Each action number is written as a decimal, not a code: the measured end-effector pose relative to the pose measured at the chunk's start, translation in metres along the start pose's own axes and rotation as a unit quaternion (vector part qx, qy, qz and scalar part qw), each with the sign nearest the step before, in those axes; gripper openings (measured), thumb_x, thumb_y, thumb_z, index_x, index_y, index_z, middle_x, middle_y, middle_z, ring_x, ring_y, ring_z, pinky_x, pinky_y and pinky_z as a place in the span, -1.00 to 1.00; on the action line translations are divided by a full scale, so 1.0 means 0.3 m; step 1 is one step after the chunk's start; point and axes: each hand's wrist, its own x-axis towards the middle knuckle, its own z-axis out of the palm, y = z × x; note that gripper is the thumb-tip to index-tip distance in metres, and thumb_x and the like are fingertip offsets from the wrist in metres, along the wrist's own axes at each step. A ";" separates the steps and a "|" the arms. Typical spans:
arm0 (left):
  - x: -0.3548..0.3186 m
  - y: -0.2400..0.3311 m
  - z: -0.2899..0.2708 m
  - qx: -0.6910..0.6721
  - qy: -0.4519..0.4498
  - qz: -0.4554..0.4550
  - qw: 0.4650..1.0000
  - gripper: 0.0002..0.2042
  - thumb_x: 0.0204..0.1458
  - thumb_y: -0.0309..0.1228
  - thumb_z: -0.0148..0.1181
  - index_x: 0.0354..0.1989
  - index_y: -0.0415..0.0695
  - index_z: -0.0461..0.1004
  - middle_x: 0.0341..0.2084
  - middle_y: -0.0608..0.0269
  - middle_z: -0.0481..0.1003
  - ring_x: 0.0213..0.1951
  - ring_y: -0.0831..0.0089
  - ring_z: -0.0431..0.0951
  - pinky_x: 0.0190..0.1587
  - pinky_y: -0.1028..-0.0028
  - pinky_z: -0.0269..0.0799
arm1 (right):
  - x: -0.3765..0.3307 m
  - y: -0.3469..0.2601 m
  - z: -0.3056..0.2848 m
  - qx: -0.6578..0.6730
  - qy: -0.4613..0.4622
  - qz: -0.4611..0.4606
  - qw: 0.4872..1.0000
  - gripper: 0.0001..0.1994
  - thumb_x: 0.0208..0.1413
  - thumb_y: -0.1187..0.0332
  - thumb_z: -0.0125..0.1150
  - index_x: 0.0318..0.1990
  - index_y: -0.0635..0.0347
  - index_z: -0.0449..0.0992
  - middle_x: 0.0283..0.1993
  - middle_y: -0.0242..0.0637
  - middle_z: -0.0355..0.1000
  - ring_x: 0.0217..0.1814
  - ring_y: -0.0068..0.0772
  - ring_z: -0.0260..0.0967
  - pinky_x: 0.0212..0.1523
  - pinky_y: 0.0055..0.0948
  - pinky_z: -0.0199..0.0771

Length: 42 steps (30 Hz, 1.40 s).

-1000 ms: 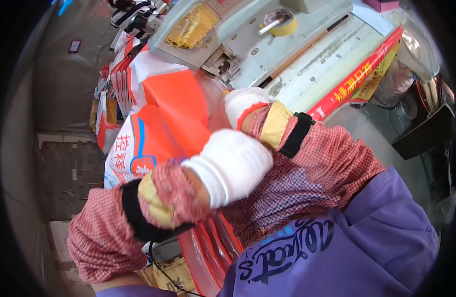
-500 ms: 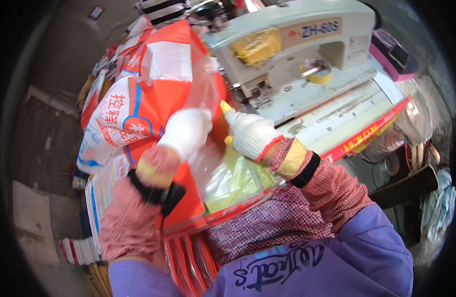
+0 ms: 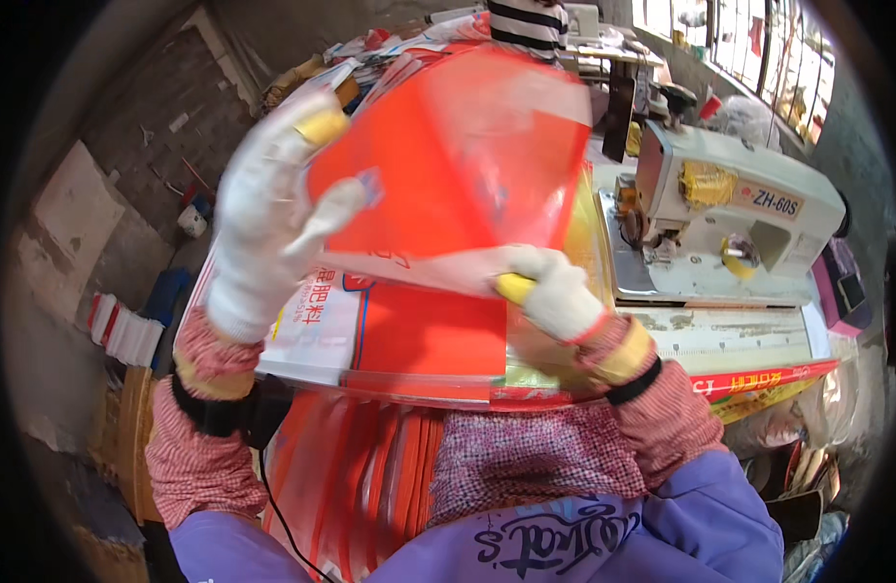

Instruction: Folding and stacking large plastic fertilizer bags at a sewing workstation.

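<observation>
A red and white printed plastic sack [image 3: 399, 185] is lifted in front of me, its upper part blurred by motion. My right hand [image 3: 557, 299], in a white knitted glove with yellow fingertips, pinches the sack's near edge at its right. At the sack's left side is my left hand [image 3: 258, 219], gloved the same way and smeared; its thumb and fingers stand apart, with the thumb in front of the sack. Beneath both hands, more red and white sacks [image 3: 433, 335] lie flat on the worktable.
A pale sewing machine [image 3: 749, 189] stands at the right, with a ruled strip [image 3: 725, 330] along its front. Folded red sacks [image 3: 361, 476] hang or lie below the table edge. Behind are heaped sacks, a black-and-white striped cloth [image 3: 526, 24] and a barred window [image 3: 749, 49].
My hands have moved apart, the left one up and leftward, and the right still at the sack. The sack has risen and spread. The view has swung left, so the machine appears farther right.
</observation>
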 end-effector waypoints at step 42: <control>-1.100 0.447 -0.126 -0.405 0.084 -0.686 0.598 -0.52 0.13 -0.11 -0.09 0.02 -0.31 0.25 -0.05 0.20 0.36 -0.03 0.47 0.34 0.05 0.49 0.21 | 0.009 0.057 -0.099 -0.195 -0.259 0.046 0.945 -0.55 -0.06 0.15 0.14 0.02 0.04 0.37 -0.26 -0.09 0.42 -0.26 -0.18 0.41 -0.24 -0.40 0.38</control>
